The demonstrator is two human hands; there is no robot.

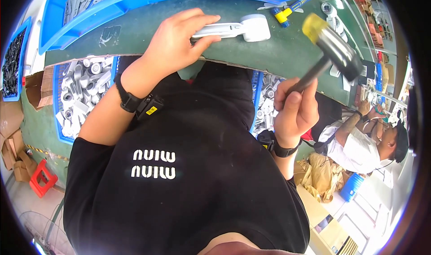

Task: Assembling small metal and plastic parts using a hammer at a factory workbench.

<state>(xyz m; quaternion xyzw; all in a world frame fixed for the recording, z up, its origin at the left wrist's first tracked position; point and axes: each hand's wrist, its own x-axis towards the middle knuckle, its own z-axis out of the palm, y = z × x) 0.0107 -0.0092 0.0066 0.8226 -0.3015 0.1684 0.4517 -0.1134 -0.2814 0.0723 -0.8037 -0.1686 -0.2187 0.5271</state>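
Note:
My left hand (176, 41) is closed around the handle of a white hand-held shower head (256, 28). Its round head points right and lies on or just over the green worktop (148, 25). My right hand (296, 106) grips the dark handle of a mallet (337, 53), raised at the right of the worktop. One end of the mallet's head is yellow, the other black. The mallet and shower head are apart.
A blue tray (130, 8) of flat grey parts spans the back. Another hammer (287, 15), yellow and blue, lies at the far right. Blue bins (60, 116) of white parts sit below the worktop's near edge. A person (359, 142) works at the right.

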